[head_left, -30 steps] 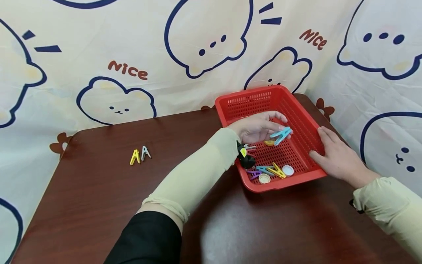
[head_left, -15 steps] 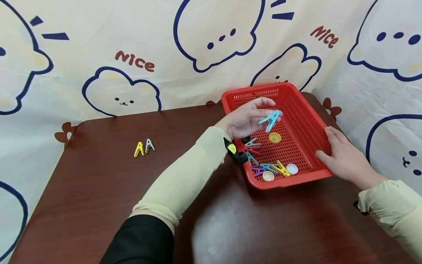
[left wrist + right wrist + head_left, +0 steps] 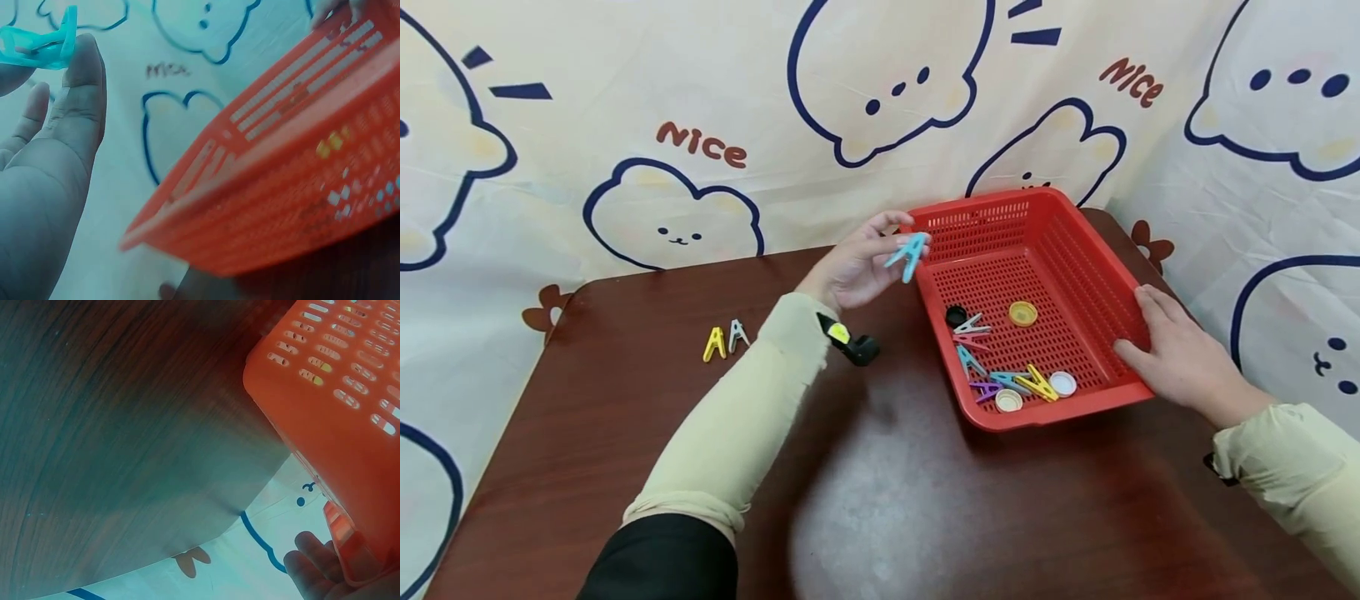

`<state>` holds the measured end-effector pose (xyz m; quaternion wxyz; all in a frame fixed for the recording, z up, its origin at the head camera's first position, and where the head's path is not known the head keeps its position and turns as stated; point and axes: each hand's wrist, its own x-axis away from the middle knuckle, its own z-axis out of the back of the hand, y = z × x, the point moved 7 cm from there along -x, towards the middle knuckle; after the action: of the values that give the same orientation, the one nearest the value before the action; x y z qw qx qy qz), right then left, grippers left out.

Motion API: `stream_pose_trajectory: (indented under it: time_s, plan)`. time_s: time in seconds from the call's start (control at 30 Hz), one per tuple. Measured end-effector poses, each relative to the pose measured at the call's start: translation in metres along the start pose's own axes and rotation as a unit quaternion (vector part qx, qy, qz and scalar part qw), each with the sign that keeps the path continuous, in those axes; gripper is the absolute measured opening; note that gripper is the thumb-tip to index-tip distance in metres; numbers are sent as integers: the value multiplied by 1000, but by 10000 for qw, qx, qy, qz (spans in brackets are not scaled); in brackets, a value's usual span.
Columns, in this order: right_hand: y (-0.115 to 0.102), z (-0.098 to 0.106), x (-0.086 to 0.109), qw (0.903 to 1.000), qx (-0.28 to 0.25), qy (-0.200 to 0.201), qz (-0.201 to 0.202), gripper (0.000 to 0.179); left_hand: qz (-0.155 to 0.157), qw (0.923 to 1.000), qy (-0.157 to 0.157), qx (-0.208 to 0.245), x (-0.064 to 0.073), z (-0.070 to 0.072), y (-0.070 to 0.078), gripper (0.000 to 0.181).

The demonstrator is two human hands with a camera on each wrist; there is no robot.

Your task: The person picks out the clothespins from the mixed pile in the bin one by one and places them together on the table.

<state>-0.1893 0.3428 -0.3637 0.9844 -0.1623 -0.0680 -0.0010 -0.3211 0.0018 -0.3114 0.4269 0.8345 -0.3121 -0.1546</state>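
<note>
My left hand [image 3: 857, 265] pinches a light blue clothespin [image 3: 912, 256] between thumb and fingertips, in the air just left of the red plastic basket [image 3: 1093, 406]. The left wrist view shows this clothespin [image 3: 39, 49] close up at the fingertips. On the basket's right side, my right hand [image 3: 1191, 362] grips the rim, thumb on the inner side. In the right wrist view its fingers [image 3: 309, 559] lie beside the rim's outer edge. Inside the basket lie several clothespins, among them a yellow one [image 3: 1037, 384] and a purple one [image 3: 987, 392], mostly along the left and front.
Bottle caps also lie in the basket: yellow [image 3: 1022, 313], black [image 3: 956, 316], white [image 3: 1062, 383] and cream [image 3: 1008, 401]. On the brown table [image 3: 587, 433], a yellow clothespin [image 3: 714, 343] and a grey clothespin [image 3: 738, 335] stand side by side at left. A printed cloth [image 3: 820, 200] hangs behind.
My left hand has moved up and left out of the basket, carrying the light blue clothespin past its left rim. The right hand keeps its grip on the basket.
</note>
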Motion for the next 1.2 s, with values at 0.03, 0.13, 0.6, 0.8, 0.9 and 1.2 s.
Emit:
stream_pose_trajectory:
  time_s: [0.03,0.13,0.6,0.8,0.9,1.2]
  plan:
    - [0,0,0,10000,0,-17,4,90,-39,10000,76,4,4,7,3,25]
    - [-1,-3,-1,10000,12,-70,32,91,-98,9995,306,4,16,27,11,26]
    - [-1,-1,2,9996,118,193,182,84,-54,9917,1283,-9,73,107,33,16]
    - [-2,1,1,9995,154,196,213,83,-100,9906,1281,458,96,126,40,15]
    - [-3,2,1,9993,164,238,244,81,-98,9888,1397,507,105,137,42,16]
    - [-3,2,1,9990,180,302,287,81,325,9725,2306,-93,127,167,43,11]
